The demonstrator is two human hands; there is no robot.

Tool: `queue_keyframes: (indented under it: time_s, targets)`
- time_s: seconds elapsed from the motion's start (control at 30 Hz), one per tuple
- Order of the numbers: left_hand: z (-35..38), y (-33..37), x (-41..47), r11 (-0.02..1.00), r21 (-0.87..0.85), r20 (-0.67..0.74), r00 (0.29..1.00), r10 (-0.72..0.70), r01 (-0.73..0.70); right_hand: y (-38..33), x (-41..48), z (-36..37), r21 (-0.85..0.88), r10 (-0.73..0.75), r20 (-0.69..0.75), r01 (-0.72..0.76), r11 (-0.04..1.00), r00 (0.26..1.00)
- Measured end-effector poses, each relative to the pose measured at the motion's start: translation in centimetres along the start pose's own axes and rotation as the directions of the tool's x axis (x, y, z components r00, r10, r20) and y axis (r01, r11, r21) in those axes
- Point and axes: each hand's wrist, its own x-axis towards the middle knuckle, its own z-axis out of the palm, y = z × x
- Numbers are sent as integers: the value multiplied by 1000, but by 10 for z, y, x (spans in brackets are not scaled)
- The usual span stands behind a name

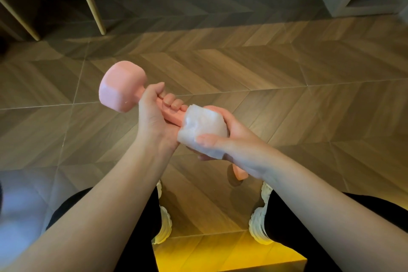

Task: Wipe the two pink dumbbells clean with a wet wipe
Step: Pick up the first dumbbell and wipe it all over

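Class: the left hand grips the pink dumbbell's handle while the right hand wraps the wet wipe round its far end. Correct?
Not quite. The head view shows the right hand wrapping the wet wipe round the near end of the dumbbell; its far end is bare. The left hand grips the handle.

Pink dumbbell (pixel 120 88), white wipe (pixel 202 127)

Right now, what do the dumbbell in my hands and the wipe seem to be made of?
The dumbbell looks coated in matte pink rubber or vinyl: smooth faces, soft dull highlights. The wipe seems thin damp nonwoven cloth: translucent white, wrinkled, clinging around the dumbbell's end.
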Motion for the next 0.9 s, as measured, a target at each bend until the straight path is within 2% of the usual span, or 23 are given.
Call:
queue_keyframes:
  time_s: [0.17,0.23,0.33,0.4,0.6,0.67,0.73,0.8,0.9]
  targets:
    - [1,0,1,999,-45,-9,1000,1,-2,-1,4,7,-33,-46,-98,43,999,994]
    - [2,1,2,998,-54,-7,1000,-10,9,-4,2,3,-26,-34,-63,32,999,997]
    - [0,1,1,1000,-18,4,1000,-17,17,-6,-2,-8,14,-4,80,2,1000,997]
    - [0,2,1,1000,-7,2,1000,-12,12,-5,-4,-10,-10,7,95,-6,1000,995]
    - [1,-2,0,999,38,21,999,33,-34,5,7,8,-93,-40,-131,27,995,991]
    - [3,-4,0,999,33,34,999,19,-20,2,8,10,-83,-77,-147,65,994,986]
    - [4,-4,0,1000,14,36,999,20,-20,-1,5,9,-28,-57,-145,54,998,988]
    - [4,-2,1,1000,15,42,999,12,-12,-2,3,3,117,59,-109,-46,992,992]
    - [2,-1,0,1000,18,57,998,12,-13,-4,-3,-1,242,173,55,-181,953,983]
